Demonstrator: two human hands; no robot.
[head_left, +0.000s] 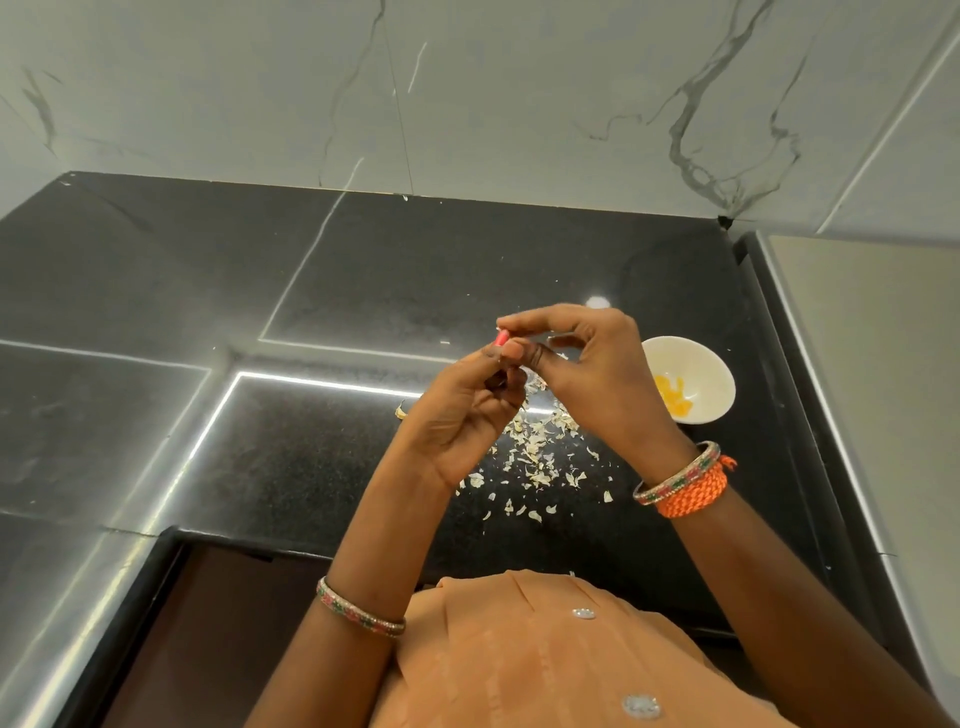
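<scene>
Above the desk (311, 291), left hand (457, 421) and right hand (587, 374) together pinch a small pinkish piece (501, 338), seemingly mid-peel; next, strip its skin.

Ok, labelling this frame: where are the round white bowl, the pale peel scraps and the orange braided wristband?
Round white bowl (706, 364): head view, bare inner wall.
Pale peel scraps (537, 457): head view, middle of the scatter.
Orange braided wristband (693, 491): head view, middle of the band.

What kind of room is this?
Probably a kitchen: a black stone countertop meets a marble-look tiled wall, papery peelings lie scattered on the counter, and a small white bowl holds yellow food pieces.
</scene>
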